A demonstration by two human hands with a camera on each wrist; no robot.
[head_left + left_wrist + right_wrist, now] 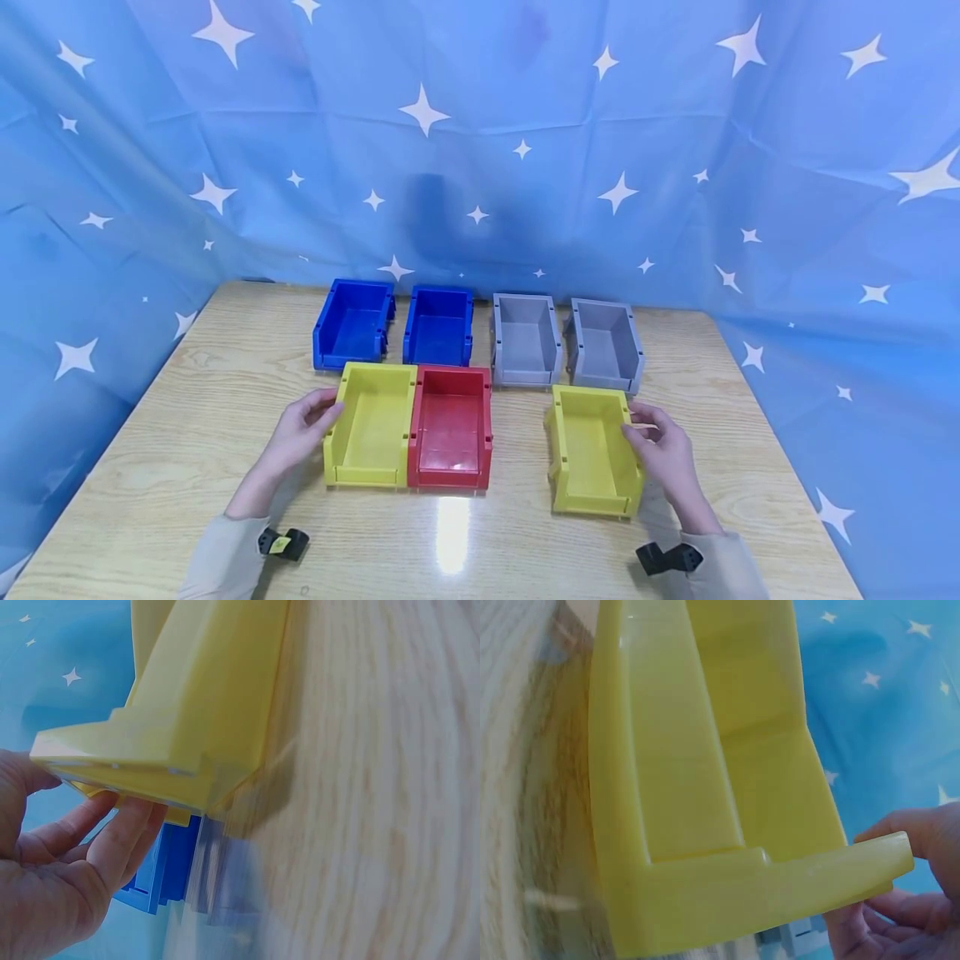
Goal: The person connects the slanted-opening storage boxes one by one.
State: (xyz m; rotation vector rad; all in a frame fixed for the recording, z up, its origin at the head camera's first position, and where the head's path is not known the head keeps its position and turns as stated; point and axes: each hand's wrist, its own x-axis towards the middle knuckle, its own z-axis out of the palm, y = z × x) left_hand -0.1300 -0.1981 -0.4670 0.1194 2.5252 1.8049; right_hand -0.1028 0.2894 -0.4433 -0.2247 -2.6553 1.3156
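My left hand (303,425) pinches the left side wall of a yellow bin (372,425), thumb at the rim and fingers against the outside. Flush against that bin's right side is a red bin (452,429). My right hand (663,450) grips the right wall of a second yellow bin (592,450), which sits slightly turned, apart from the red one. In the left wrist view, the fingers lie along the outer face of the yellow bin (217,697). The right wrist view has the thumb and fingers on either side of the other yellow bin's wall (840,881).
Behind, in a row, stand two blue bins (352,321) (439,325) and two grey bins (527,337) (606,342). A blue curtain (480,150) with white stars hangs past the back edge of the wooden table (187,450).
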